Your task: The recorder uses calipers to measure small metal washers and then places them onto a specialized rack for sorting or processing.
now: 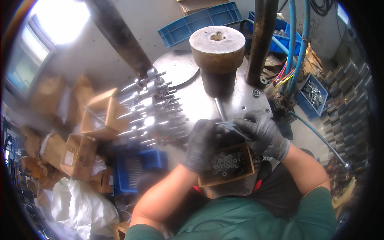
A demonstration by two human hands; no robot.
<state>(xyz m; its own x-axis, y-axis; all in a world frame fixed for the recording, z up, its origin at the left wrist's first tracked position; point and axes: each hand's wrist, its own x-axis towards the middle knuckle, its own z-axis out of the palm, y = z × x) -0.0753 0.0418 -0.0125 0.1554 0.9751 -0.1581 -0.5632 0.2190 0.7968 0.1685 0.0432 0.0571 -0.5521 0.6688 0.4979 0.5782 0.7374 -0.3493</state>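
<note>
My left hand [202, 145] and right hand [262, 134], both in dark gloves, are close together over the small cardboard box [226, 165] of metal washers, pinching a thin metal pin [234, 128] between them. I judge I am threading a washer onto it; whether one is already on I cannot tell. Next it calls for a steady grip and a free slot in the rack of pins [154, 108] at ten o'clock. At twelve stands the round steel block [217, 50]. Brown cartons [80, 154] with pale labels lie at nine, blue crates [200, 22] at twelve and two.
</note>
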